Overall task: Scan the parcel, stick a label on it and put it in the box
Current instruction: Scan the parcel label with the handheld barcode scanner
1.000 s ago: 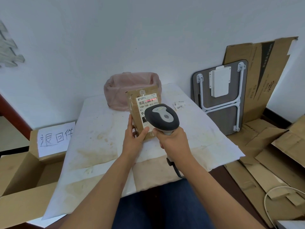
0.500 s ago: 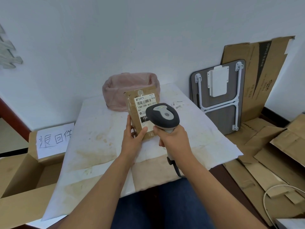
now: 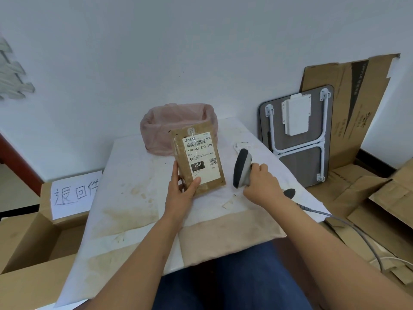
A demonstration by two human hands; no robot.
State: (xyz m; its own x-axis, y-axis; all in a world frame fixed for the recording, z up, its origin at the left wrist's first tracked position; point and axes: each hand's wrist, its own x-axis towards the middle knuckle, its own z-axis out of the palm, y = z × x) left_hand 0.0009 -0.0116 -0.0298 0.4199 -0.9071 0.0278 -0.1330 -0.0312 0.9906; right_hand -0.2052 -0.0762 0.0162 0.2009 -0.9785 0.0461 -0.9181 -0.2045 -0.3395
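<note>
The left hand [image 3: 182, 191] holds the parcel [image 3: 199, 158] upright above the middle of the surface [image 3: 134, 175], its printed side facing the camera. The thumb is pressed on the lower front of the brown envelope and the fingers [image 3: 175, 170] wrap up its left edge, so the packet is pinched at its bottom left corner. A white shipping label [image 3: 202, 157] with a barcode and a black block reading 15H covers most of the front.

Over toward the right edge of the surface, the right hand [image 3: 262, 183] has its fingers curled tight around the handle of the barcode scanner [image 3: 242, 167]. The grey and black scanner head stands just beside the parcel's right edge, apart from it, nose tipped down toward the surface. Its grey cable [image 3: 330, 217] trails off the right edge toward the floor.

A pink-lined bin [image 3: 161, 128] sits at the far edge, behind the parcel. A small slip of paper [image 3: 241, 144] lies near the far right corner. Left of the surface, on the floor, an open cardboard box [image 3: 29, 245] stands with a handwritten paper sign [image 3: 74, 193] on its far flap. Flattened cardboard [image 3: 357, 108] and a folded table [image 3: 297, 135] lean against the wall off to the right.
</note>
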